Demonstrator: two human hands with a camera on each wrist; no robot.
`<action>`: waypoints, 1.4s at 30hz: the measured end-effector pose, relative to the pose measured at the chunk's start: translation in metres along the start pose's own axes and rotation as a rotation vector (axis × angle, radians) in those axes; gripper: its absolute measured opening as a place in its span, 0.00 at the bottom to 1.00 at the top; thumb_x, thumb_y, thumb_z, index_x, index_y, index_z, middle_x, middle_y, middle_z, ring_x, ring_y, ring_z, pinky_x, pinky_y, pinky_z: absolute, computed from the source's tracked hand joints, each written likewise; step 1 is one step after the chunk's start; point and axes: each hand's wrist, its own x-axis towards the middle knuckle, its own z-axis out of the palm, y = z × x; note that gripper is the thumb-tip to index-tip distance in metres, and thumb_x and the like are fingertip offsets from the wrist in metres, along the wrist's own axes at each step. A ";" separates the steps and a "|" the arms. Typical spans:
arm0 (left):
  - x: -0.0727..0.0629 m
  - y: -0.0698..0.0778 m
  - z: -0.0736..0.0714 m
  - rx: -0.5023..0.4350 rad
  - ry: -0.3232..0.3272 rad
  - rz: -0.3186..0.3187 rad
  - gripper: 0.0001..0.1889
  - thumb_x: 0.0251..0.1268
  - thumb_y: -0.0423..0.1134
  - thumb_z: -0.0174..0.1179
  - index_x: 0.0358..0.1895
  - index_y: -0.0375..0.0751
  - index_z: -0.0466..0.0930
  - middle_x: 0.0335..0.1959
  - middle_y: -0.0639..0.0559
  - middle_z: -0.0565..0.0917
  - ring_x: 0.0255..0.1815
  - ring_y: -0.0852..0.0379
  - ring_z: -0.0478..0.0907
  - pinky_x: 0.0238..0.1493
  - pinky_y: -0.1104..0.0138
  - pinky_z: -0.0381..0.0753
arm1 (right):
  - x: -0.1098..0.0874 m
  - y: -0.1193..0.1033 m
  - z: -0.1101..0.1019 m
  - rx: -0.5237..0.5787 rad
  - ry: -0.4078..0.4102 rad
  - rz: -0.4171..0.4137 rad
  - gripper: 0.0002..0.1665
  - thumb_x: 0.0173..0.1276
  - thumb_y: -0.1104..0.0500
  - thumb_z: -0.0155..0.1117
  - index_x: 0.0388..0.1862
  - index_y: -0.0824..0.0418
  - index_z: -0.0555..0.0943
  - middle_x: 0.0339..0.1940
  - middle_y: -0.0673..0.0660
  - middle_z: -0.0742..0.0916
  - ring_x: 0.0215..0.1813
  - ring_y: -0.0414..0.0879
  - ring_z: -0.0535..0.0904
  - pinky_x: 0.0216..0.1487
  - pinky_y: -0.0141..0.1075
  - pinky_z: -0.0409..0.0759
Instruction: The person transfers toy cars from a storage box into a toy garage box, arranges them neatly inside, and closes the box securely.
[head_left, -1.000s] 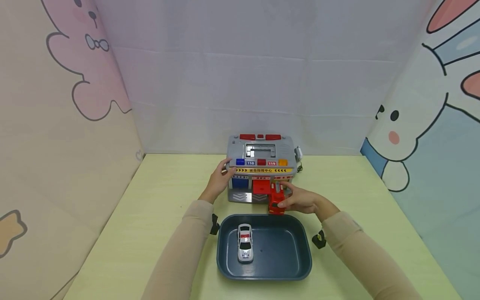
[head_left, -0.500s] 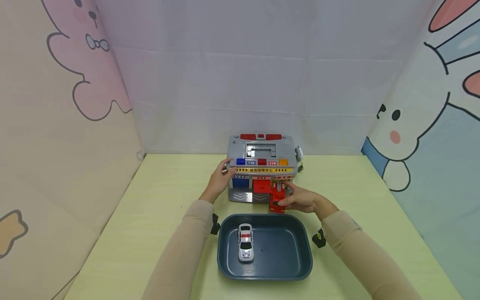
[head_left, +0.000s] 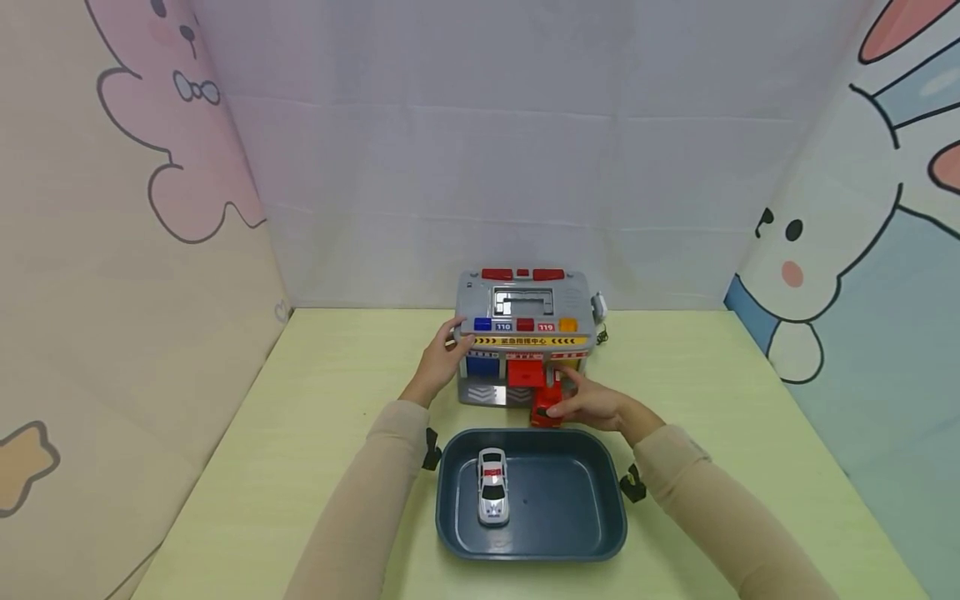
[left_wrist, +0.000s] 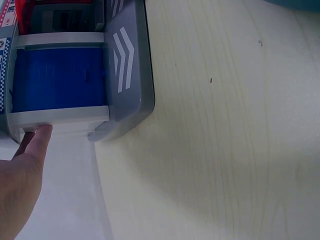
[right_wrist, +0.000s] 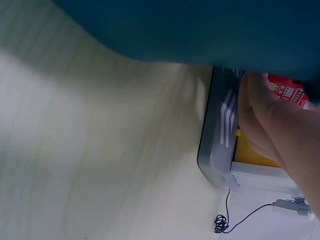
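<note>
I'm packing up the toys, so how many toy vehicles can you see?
2: a white car in the dark tray and a red truck in the fingers of the right hand, by the front of the grey station. More may be hidden inside.

At the back of the table, the toy station is placed before the hanging sheet. In front of it, on the near side, the tray is set, and in the tray's left half the toy car is laid. Between station and tray, right of the station's middle, the toy truck is held from its right by the right hand. The left hand is rested against the station's left side; at its right side, the handset and coiled cord are found.
</note>
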 end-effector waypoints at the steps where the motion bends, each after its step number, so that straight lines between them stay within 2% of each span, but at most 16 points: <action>1: 0.000 0.000 0.000 -0.003 -0.002 -0.001 0.29 0.72 0.55 0.54 0.73 0.58 0.61 0.70 0.39 0.65 0.68 0.41 0.65 0.61 0.48 0.70 | 0.001 0.001 0.000 0.001 -0.003 -0.001 0.55 0.65 0.73 0.60 0.78 0.53 0.37 0.61 0.72 0.71 0.57 0.59 0.74 0.62 0.53 0.71; 6: 0.001 0.000 0.001 0.003 0.005 -0.003 0.29 0.72 0.55 0.54 0.73 0.59 0.61 0.70 0.39 0.65 0.68 0.41 0.66 0.61 0.48 0.71 | 0.003 0.004 0.001 -0.013 -0.013 -0.023 0.55 0.65 0.74 0.60 0.78 0.53 0.37 0.61 0.72 0.72 0.57 0.59 0.74 0.62 0.53 0.70; 16: 0.002 -0.001 0.001 0.006 0.010 0.005 0.29 0.72 0.55 0.54 0.73 0.59 0.61 0.70 0.40 0.65 0.68 0.42 0.66 0.60 0.48 0.71 | 0.009 0.010 0.003 -0.106 -0.005 -0.057 0.62 0.58 0.73 0.69 0.78 0.54 0.37 0.61 0.72 0.70 0.57 0.59 0.74 0.57 0.49 0.75; 25: 0.001 -0.001 0.002 0.014 0.019 0.006 0.28 0.72 0.54 0.54 0.73 0.59 0.61 0.69 0.39 0.65 0.67 0.42 0.67 0.60 0.49 0.72 | 0.012 0.012 0.007 -0.163 0.054 -0.064 0.64 0.55 0.71 0.73 0.78 0.54 0.41 0.63 0.71 0.67 0.60 0.62 0.69 0.59 0.49 0.74; 31: 0.001 -0.002 0.003 0.016 0.024 0.007 0.28 0.73 0.54 0.54 0.73 0.59 0.62 0.69 0.39 0.66 0.67 0.42 0.67 0.60 0.49 0.71 | 0.012 0.014 0.008 -0.163 0.067 -0.080 0.63 0.55 0.72 0.73 0.77 0.58 0.40 0.61 0.72 0.68 0.58 0.62 0.72 0.58 0.49 0.75; 42: 0.001 -0.002 0.002 0.013 0.025 0.011 0.27 0.73 0.53 0.54 0.73 0.58 0.62 0.69 0.39 0.66 0.67 0.42 0.67 0.61 0.48 0.71 | 0.018 0.019 0.009 -0.189 0.114 -0.102 0.58 0.54 0.71 0.74 0.73 0.62 0.45 0.57 0.70 0.69 0.56 0.61 0.72 0.55 0.47 0.77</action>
